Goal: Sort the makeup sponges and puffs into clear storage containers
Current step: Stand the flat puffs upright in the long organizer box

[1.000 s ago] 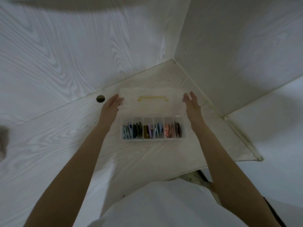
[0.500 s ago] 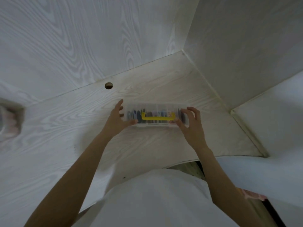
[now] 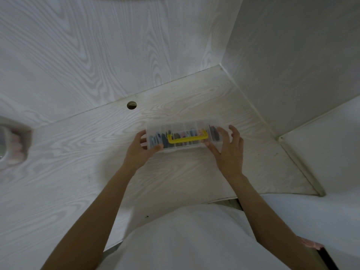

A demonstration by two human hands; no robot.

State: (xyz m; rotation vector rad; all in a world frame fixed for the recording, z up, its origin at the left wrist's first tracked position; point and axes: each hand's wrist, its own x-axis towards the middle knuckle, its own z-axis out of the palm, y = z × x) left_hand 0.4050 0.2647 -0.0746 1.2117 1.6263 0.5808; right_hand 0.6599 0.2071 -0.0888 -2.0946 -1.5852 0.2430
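A clear plastic storage box with several compartments lies on the white wood-grain desk, its lid down. A yellow handle runs along its near side. Coloured sponges and puffs show through the plastic in blue, dark, pink and brown. My left hand grips the box's left end, thumb on the near edge. My right hand is at the right end, thumb against the near edge by the handle, fingers spread over the corner.
A round cable hole is in the desk behind the box. White wood-grain walls close the back and right side. A blurred pale container sits at the far left edge. The desk's front edge runs just below my arms.
The lid, standing open a second ago, has come down over the compartments. Both hands moved from the lid's sides to the ends of the box.
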